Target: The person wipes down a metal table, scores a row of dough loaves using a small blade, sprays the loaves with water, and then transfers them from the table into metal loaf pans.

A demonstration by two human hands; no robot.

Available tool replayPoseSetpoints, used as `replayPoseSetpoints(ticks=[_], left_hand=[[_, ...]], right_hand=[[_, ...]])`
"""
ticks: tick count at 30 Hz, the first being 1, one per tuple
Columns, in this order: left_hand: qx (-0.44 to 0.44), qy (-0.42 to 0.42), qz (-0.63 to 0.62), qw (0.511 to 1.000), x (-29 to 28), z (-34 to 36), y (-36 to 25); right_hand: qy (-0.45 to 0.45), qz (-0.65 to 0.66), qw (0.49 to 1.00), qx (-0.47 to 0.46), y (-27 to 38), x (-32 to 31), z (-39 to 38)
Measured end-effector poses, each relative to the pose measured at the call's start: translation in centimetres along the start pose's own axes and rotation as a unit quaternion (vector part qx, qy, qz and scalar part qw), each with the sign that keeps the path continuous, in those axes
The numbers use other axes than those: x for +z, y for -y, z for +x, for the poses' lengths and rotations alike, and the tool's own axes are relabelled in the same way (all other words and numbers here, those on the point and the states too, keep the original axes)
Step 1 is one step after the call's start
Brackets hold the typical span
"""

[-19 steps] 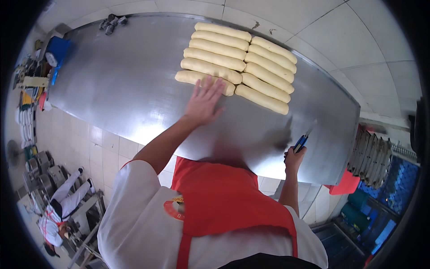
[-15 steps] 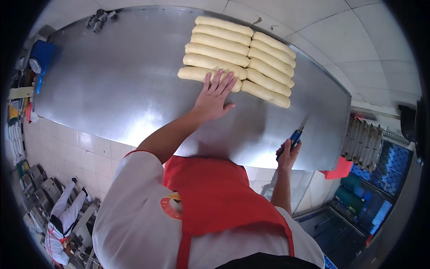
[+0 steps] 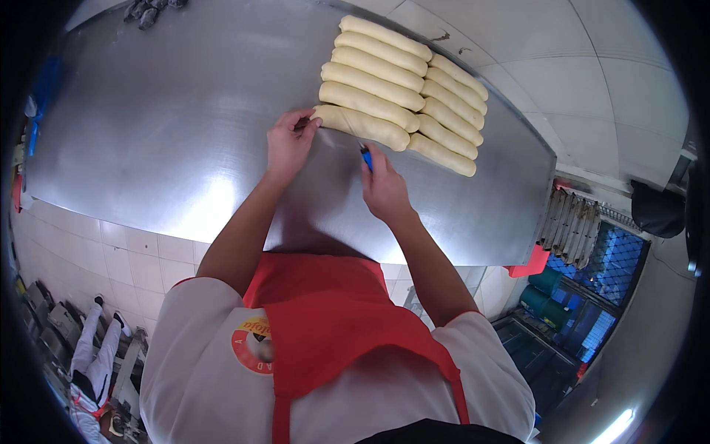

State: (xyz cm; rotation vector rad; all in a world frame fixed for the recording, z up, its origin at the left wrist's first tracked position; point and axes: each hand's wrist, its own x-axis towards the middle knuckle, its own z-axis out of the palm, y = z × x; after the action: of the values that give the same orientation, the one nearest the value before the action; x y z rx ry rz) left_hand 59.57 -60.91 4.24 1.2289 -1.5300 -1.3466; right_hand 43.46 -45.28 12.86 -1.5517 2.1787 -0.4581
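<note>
Two columns of pale, smooth dough rolls lie side by side on the steel table (image 3: 163,118). The nearest dough roll (image 3: 366,128) of the left column has its left end between the thumb and fingers of my left hand (image 3: 289,146), which is closed there. My right hand (image 3: 386,186) grips a blue-handled knife (image 3: 366,157) just on the near side of that same roll. The knife's tip points at the roll; its thin blade is hard to make out. Faint slanting lines show on the roll's top.
A cluster of dark metal pieces (image 3: 150,10) sits at the table's far left. A tiled wall (image 3: 555,66) runs behind the far edge. Metal racks (image 3: 571,222) and a red bin (image 3: 527,263) stand off the right end. Another person (image 3: 96,362) is at the lower left.
My left hand has moved from lying on the nearest roll to its left end. My right hand has brought the knife leftward from the table's right side to that roll. The whole view has shifted.
</note>
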Motion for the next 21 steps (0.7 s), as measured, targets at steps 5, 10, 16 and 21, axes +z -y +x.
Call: replayPoseSetpoints(ticks=[5, 10, 16, 21], left_hand=[[-0.030, -0.017, 0.003, 0.999, 0.6, 0.2, -0.7], [-0.070, -0.020, 0.015, 0.997, 0.7, 0.3, -0.5], [0.170, -0.064, 0.158, 0.971, 2.0, -0.7, -1.9], [0.250, -0.044, 0.206, 0.945, 3.7, -0.6, -0.3]], right_hand=[[0.063, -0.053, 0.996, 0.034, 1.1, 1.3, 3.7], [0.110, -0.091, 0.988, 0.067, -2.0, -0.1, 0.1], [0.029, -0.041, 0.999, 0.008, -1.0, -1.8, 1.2], [0.113, -0.097, 0.987, 0.063, -2.5, -1.6, 1.2]])
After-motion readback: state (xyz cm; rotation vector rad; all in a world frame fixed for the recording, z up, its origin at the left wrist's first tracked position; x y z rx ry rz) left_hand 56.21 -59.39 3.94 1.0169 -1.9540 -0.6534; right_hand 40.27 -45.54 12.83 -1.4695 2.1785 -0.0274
